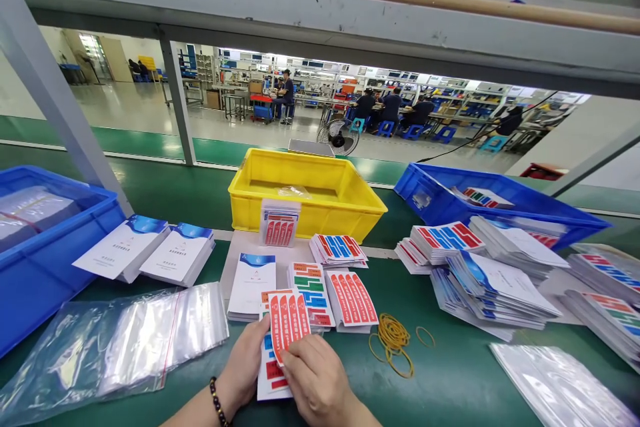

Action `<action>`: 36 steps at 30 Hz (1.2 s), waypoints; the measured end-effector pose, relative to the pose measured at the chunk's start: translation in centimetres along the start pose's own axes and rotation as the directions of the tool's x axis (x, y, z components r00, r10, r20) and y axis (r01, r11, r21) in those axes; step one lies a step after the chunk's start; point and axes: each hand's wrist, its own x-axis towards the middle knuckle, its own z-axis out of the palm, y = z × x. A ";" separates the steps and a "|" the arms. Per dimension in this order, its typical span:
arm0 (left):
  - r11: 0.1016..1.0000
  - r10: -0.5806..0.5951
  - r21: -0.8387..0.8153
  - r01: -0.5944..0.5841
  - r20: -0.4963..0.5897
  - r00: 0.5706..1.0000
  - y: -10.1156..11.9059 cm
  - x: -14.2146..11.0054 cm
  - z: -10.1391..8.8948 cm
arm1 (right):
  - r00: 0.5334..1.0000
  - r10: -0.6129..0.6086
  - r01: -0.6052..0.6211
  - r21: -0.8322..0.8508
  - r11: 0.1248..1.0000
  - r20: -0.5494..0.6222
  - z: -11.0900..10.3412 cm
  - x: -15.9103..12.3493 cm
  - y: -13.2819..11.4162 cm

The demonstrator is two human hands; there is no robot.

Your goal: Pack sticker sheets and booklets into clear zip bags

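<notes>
My left hand (243,361) grips the left edge of a few sticker sheets (270,385) with blue and red labels. Over these lies a sheet of red label strips (290,320), its lower edge pinched by my right hand (320,373). Just beyond my hands stand a stack of white booklets with blue tops (253,283), a stack of green, blue and orange sticker sheets (309,287), and a stack of red strip sheets (351,298). Behind them is a pile of red and blue sticker sheets (340,248). My right fingertips are partly hidden.
A packed bag of sheets (280,223) leans on the yellow bin (310,213). Clear plastic bags (165,333) lie left, more bags (565,380) right. Rubber bands (394,335) are right of my hands. Blue bins (60,253) (500,193) flank the table; booklet piles (500,287) stand right.
</notes>
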 end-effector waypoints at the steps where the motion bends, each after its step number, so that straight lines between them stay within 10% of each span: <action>1: 1.000 0.007 0.009 -0.007 0.035 0.999 0.1 0.0 0.1 | 1.000 0.017 -0.017 0.020 1.000 -0.005 0.0 0.0 -0.1; 23: 0.895 0.179 0.364 -0.258 0.238 0.955 0.7 -0.3 0.1 | 0.842 0.533 -0.531 0.315 0.787 0.089 0.7 -0.4 1.1; 28: 0.910 0.115 0.382 -0.160 0.137 0.984 0.9 -0.4 0.0 | 0.885 0.458 -0.414 0.303 0.858 -0.086 -1.1 0.0 1.8; 32: 0.958 -0.099 0.284 0.050 0.163 0.982 2.0 -1.0 0.4 | 0.870 0.230 -0.282 -0.058 0.958 -0.435 -2.9 0.2 4.1; 36: 0.943 -0.253 0.286 0.170 0.283 0.925 2.4 -1.4 0.7 | 0.952 0.089 -0.207 -0.398 0.894 -0.294 -2.3 1.6 6.4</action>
